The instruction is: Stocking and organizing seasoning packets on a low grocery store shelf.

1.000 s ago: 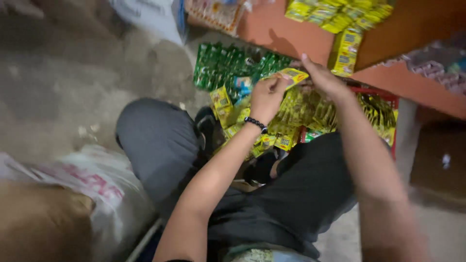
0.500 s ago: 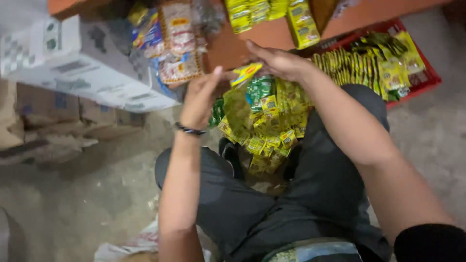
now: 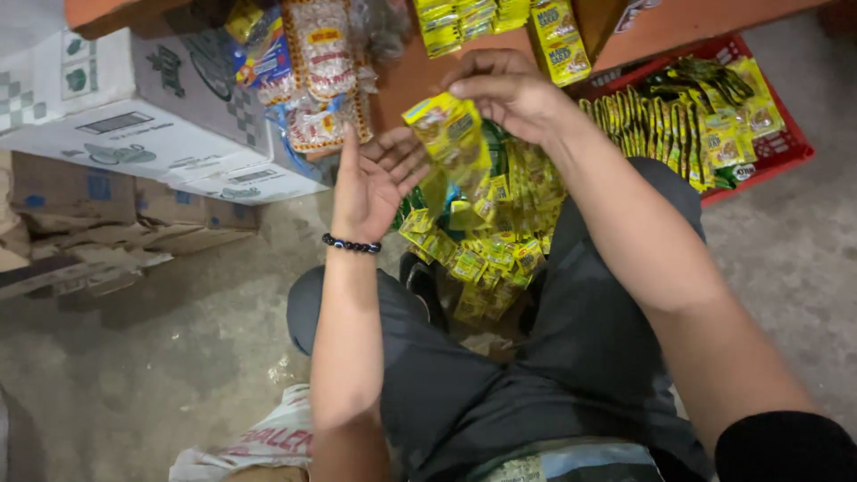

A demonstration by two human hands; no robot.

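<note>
Yellow sachets joined in a strip (image 3: 449, 134) hang from our right hand (image 3: 509, 89), whose grip pinches the top packet between thumb and fingertips, just below the edge of the orange shelf (image 3: 661, 31). The strip drops into a heap of yellow and green sachets (image 3: 486, 236) that lies on the floor between our knees, in front of our dark trousers (image 3: 500, 384). Our left hand (image 3: 370, 183) stands just left of the strip, palm turned toward it, fingers spread and straight; its fingertips come near the hanging packets, but we cannot tell whether they touch. A black bead bracelet (image 3: 351, 244) circles that wrist.

Further out, to the right, a red crate (image 3: 786, 147) sits on the concrete floor (image 3: 134, 357), filled with rows of green and yellow sachets. Above our hands, small yellow boxes (image 3: 558, 40) stand on the shelf. To the upper left, bagged snacks in red and clear wrapping (image 3: 317, 62) hang beside a white cardboard box (image 3: 134, 134), which rests on flattened brown cartons (image 3: 98, 232). At the lower edge, a white plastic bag (image 3: 259, 442) lies by our left thigh.
</note>
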